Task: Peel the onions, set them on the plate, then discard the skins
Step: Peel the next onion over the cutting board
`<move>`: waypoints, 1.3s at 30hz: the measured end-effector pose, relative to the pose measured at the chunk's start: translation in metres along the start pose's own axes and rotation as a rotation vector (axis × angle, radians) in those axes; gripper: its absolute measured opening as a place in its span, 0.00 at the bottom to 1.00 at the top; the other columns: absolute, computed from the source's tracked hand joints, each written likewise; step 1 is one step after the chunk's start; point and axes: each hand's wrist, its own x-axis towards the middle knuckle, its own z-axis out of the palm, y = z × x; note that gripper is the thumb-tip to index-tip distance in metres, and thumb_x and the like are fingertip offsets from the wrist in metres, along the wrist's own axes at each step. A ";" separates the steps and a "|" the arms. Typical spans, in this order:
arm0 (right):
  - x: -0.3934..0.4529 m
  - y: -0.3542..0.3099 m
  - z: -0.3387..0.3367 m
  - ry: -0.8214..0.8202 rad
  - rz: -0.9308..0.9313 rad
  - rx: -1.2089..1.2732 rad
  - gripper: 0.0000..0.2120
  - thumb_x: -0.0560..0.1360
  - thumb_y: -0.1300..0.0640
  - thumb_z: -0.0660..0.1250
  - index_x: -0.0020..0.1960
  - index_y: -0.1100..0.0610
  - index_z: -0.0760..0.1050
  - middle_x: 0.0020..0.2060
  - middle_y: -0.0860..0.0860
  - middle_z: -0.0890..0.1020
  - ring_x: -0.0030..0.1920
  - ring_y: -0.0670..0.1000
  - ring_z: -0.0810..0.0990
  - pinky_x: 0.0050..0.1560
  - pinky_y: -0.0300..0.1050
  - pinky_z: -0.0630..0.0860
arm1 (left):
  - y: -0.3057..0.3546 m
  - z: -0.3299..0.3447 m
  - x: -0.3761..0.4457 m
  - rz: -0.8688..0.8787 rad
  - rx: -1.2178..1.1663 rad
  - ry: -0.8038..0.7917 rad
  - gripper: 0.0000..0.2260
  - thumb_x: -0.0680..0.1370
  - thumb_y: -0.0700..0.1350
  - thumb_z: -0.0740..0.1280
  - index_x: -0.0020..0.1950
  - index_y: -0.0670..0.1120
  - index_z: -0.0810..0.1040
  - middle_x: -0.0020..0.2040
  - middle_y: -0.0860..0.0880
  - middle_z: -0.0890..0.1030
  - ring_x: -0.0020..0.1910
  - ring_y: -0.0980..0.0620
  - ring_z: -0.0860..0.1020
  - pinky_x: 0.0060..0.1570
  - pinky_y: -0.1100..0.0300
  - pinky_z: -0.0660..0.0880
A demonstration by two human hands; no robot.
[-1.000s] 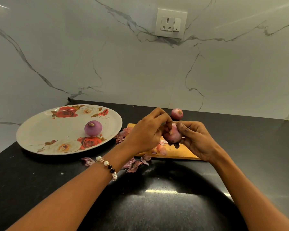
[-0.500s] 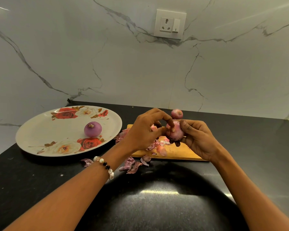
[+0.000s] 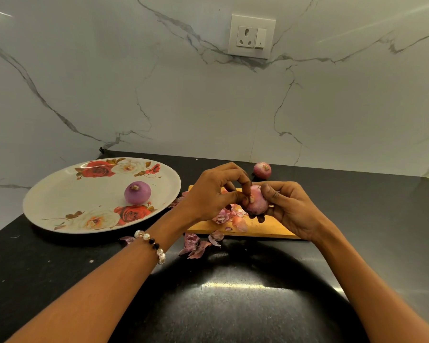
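1. The right hand [image 3: 291, 209] holds an onion [image 3: 256, 200] above the wooden board [image 3: 263, 229]; its fingers are curled around the right side of the onion.
2. The left hand [image 3: 216, 191] is on the left side of the same onion. Its thumb and fingertips are pinched together at the top end of the onion, on the skin there.
3. A peeled onion [image 3: 137, 193] lies on the flowered plate [image 3: 60, 194], at the left of the board, near the middle of the plate.
4. One more onion [image 3: 262, 170], with its skin on, lies on the black counter [image 3: 357, 206] just behind the hands, near the marble wall [image 3: 183, 95].
5. Loose skins [image 3: 227, 215] lie on the board under the hands, and more skins [image 3: 196, 246] lie on the counter in front of the board's near left corner.
6. The left wrist wears a bead bracelet [image 3: 150, 246].
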 end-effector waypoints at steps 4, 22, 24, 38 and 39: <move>0.001 0.001 -0.001 -0.002 -0.005 0.002 0.31 0.67 0.39 0.75 0.58 0.62 0.80 0.49 0.64 0.83 0.40 0.62 0.83 0.36 0.45 0.81 | -0.001 -0.002 0.001 0.000 -0.024 -0.008 0.09 0.72 0.34 0.72 0.44 0.48 0.78 0.48 0.55 0.76 0.45 0.64 0.76 0.44 0.70 0.76; 0.003 -0.001 -0.004 0.131 -0.003 0.066 0.37 0.58 0.37 0.80 0.56 0.63 0.80 0.55 0.62 0.81 0.48 0.60 0.84 0.34 0.45 0.81 | 0.001 -0.005 0.000 -0.203 -0.315 0.144 0.06 0.73 0.36 0.72 0.45 0.46 0.79 0.47 0.45 0.84 0.45 0.49 0.83 0.38 0.58 0.81; 0.003 0.001 -0.004 0.130 -0.004 0.068 0.36 0.59 0.38 0.80 0.56 0.63 0.81 0.57 0.63 0.81 0.50 0.62 0.83 0.34 0.45 0.81 | 0.002 -0.006 0.000 -0.222 -0.308 0.176 0.06 0.72 0.36 0.72 0.46 0.44 0.80 0.45 0.46 0.84 0.43 0.50 0.83 0.37 0.58 0.81; 0.004 -0.001 0.002 0.169 -0.015 0.100 0.26 0.66 0.48 0.68 0.54 0.67 0.78 0.46 0.60 0.85 0.40 0.58 0.84 0.33 0.45 0.80 | -0.005 0.008 -0.004 -0.012 0.014 0.201 0.07 0.69 0.44 0.76 0.46 0.47 0.84 0.46 0.52 0.82 0.46 0.55 0.79 0.42 0.50 0.80; 0.004 0.000 0.003 0.162 -0.014 0.096 0.25 0.67 0.48 0.68 0.54 0.67 0.78 0.45 0.60 0.85 0.40 0.58 0.84 0.33 0.45 0.80 | -0.006 0.008 -0.004 -0.006 0.024 0.215 0.06 0.69 0.43 0.76 0.45 0.46 0.84 0.46 0.51 0.82 0.46 0.55 0.79 0.41 0.51 0.80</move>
